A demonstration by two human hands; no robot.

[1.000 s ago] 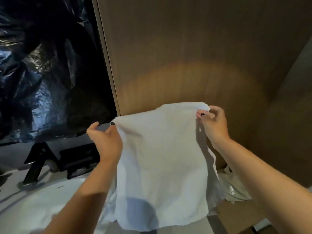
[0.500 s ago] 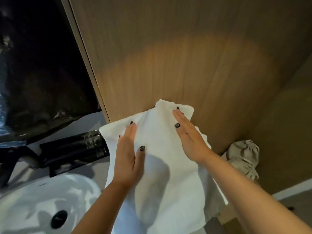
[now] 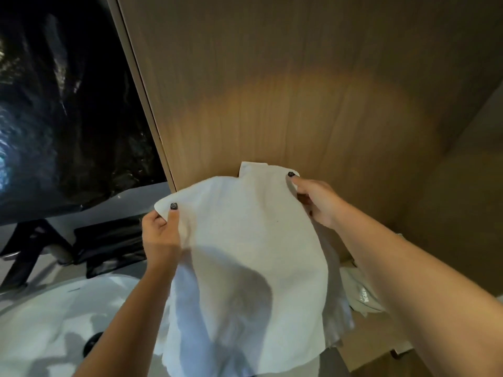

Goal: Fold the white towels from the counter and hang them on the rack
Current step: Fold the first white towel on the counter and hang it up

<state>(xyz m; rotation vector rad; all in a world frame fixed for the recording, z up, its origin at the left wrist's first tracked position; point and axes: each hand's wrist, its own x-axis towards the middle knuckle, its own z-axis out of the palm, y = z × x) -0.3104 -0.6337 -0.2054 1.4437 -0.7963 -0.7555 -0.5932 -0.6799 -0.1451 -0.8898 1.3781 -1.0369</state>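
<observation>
A white towel (image 3: 245, 254) hangs in front of me against the wooden wall panel (image 3: 285, 91), its lower part draping down over the counter edge. My left hand (image 3: 160, 235) pinches its upper left corner, thumb on the front of the cloth. My right hand (image 3: 315, 200) grips the upper right edge, thumb on top. A second layer of white cloth peeks out behind the top edge. The rack itself is hidden behind the towel.
A white round sink (image 3: 54, 330) with a dark drain (image 3: 92, 344) lies at lower left. Black items (image 3: 109, 246) sit on the counter behind it. A black shiny plastic sheet (image 3: 62, 118) covers the upper left. A crumpled pale bag (image 3: 362, 292) lies lower right.
Half a second ago both hands lay flat on the towel, pressing it against the panel. Now each hand grips an upper corner and the towel's top sits spread between them.
</observation>
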